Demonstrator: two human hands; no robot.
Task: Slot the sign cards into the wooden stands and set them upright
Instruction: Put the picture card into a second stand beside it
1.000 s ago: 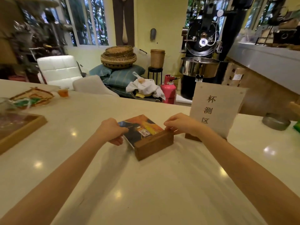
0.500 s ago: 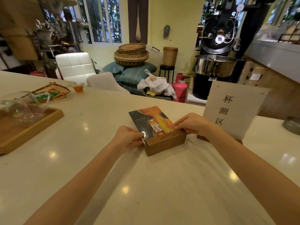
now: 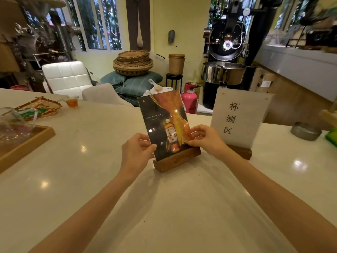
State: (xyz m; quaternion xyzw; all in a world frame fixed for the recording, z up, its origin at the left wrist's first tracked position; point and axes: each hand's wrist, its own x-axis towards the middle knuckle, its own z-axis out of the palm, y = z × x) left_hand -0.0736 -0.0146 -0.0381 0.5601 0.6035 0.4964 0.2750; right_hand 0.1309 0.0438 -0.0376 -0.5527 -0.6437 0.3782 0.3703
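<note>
A dark sign card with an orange bottle picture (image 3: 165, 121) stands upright in a wooden stand (image 3: 177, 160) on the white counter (image 3: 164, 207). My left hand (image 3: 135, 152) grips the card's lower left edge. My right hand (image 3: 206, 140) pinches its lower right edge just above the stand. To the right, a white sign card with three black characters (image 3: 238, 117) stands upright in a second wooden stand (image 3: 240, 152), untouched.
A wooden tray (image 3: 27, 143) holding glassware sits at the left edge, with a woven dish (image 3: 39, 107) and a small glass of amber liquid (image 3: 72, 102) behind it. A grey metal dish (image 3: 305, 131) lies at the far right. Chairs and a coffee roaster stand beyond the counter.
The picture card and its stand lay tipped flat on the counter; both hands have raised them, and the card now stands upright in the stand.
</note>
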